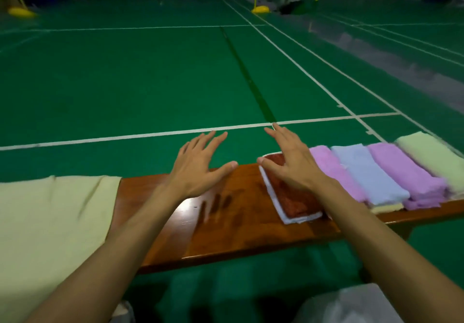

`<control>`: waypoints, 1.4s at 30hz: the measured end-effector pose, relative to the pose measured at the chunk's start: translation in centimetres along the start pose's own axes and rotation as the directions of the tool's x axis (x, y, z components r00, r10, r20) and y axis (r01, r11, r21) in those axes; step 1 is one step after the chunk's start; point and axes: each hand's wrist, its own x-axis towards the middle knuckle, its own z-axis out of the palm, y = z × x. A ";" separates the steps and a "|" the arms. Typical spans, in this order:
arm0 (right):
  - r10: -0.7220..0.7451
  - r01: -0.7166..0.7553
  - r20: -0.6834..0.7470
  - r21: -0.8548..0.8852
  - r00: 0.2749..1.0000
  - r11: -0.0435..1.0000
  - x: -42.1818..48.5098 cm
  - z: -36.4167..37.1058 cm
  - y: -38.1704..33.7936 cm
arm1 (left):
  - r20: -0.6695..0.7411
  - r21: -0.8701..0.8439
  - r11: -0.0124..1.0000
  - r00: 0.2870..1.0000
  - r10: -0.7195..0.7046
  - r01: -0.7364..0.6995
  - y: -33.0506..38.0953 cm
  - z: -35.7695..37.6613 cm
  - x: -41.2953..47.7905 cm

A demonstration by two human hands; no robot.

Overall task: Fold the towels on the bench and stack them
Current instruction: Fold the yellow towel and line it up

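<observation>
A glossy wooden bench (226,232) runs across the view. A pale yellow towel (50,217) lies spread flat over its left end. A folded rust-red and white towel (293,204) rests right of centre. Beyond it lie folded towels side by side: pink (334,169), light blue (369,174), purple (406,172) and pale green (431,157). My left hand (198,167) hovers over the bare wood, fingers spread, holding nothing. My right hand (288,162) hovers with spread fingers just above the red towel's far end; whether it touches is unclear.
Behind the bench stretches a green court floor (150,84) with white lines. Yellow pole bases (261,9) stand far off. A white bag or cloth (351,305) shows at the bottom right, below the bench.
</observation>
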 end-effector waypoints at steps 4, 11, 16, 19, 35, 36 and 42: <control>-0.059 0.059 0.041 0.017 0.997 0.998 1.8 4.1 -5.3 | -0.031 0.032 0.995 0.995 -0.092 0.093 -5.8 -2.3 -4.2; -0.158 0.153 0.125 0.050 0.979 0.987 3.4 12.5 -15.3 | -0.097 0.039 0.973 0.970 -0.223 0.228 -15.6 -6.7 -11.8; -0.222 0.207 0.184 0.095 0.958 0.974 3.9 17.6 -22.5 | -0.121 0.078 0.939 0.938 -0.325 0.336 -21.6 -9.1 -17.6; -0.264 0.241 0.210 0.128 0.941 0.962 4.3 20.5 -26.0 | -0.151 0.107 0.908 0.909 -0.389 0.406 -24.8 -10.5 -20.6; -0.122 0.127 0.103 -0.045 0.987 0.991 0.9 29.1 -31.1 | -0.289 0.099 0.708 0.701 -0.652 0.699 -35.9 -12.9 -32.6; -0.098 0.101 0.063 -0.048 0.993 0.994 0.9 29.1 -31.0 | -0.328 0.079 0.696 0.678 -0.657 0.713 -35.9 -12.7 -32.4; -0.032 0.032 -0.011 -0.010 0.999 0.999 1.4 28.9 -31.0 | -0.430 0.085 0.645 0.612 -0.664 0.760 -35.8 -13.3 -30.5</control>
